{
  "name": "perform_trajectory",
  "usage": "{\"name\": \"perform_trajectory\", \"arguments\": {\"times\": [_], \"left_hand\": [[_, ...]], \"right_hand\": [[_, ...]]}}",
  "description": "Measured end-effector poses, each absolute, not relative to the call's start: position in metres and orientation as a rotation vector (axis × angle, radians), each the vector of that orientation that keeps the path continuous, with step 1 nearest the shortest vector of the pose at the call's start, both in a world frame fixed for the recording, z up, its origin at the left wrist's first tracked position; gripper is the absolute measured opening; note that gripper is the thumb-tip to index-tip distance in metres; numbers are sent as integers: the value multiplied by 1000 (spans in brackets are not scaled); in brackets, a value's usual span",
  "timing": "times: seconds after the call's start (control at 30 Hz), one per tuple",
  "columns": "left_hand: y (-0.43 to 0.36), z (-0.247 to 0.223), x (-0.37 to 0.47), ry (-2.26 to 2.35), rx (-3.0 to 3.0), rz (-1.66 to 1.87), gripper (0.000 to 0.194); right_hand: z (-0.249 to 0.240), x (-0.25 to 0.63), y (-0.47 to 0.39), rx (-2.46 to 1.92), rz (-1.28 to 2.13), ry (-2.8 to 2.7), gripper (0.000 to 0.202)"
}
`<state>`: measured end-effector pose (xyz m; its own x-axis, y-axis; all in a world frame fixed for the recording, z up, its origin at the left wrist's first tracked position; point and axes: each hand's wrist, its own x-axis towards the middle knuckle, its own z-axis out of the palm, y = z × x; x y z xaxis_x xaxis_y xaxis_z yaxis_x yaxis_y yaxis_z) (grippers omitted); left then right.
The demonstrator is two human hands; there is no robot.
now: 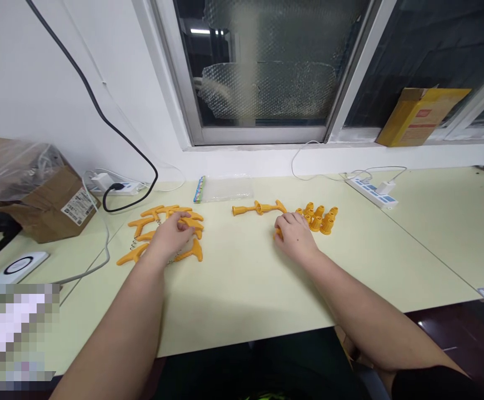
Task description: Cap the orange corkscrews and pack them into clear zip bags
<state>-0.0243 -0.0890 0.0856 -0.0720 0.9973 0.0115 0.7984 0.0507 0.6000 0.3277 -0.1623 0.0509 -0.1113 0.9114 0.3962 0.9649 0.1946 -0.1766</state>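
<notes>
Joined yellow pieces [262, 208] lie toward the desk's [233, 300] back edge, apparently done; loose handles [195, 251] on its left-edge side and sleeves [327, 224] rightward look unjoined. The right hand's [297, 236] fingers curl around a mostly hidden yellow part [279, 234]; whether the left hand's [170, 238] grasp a handle, I cannot tell.

A person's left hand [170, 236] reaches in among yellow-orange handles [191, 250], some with metal spirals, on a pale worktop [225, 300], while the right hand [295, 236] curls around a yellow-orange piece [279, 234], mostly hidden, beside a cluster of upright yellow-orange sleeves [327, 223]. Between the hands and slightly beyond them lies a row of joined parts [245, 210], near a clear plastic bag [227, 188]. A cardboard box [58, 200] sits at left; a yellow packet [423, 116] leans against the window [267, 66].
</notes>
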Motion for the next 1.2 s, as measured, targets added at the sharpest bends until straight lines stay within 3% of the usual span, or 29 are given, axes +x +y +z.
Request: {"name": "perform_trajectory", "arguments": {"times": [0.2, 0.37, 0.6, 0.93, 1.2], "left_hand": [[-90, 85, -19, 2007, 1911, 436, 61], [-91, 87, -17, 2093, 1927, 340, 49], [-85, 84, -22, 2140, 1968, 333, 44], [-79, 76, -25, 2142, 2052, 360, 43], [-89, 78, -11, 1869, 2277, 608, 34]], "right_hand": [[45, 333, -158, -1833, -162, -2034, 21], [40, 336, -156, -1823, -257, -2032, 29], [50, 313, -153, -1632, -261, -2158, 25], [68, 272, -108, -2141, 158, -2185, 78], [57, 267, -90, -2142, 199, -2042, 55]]}}
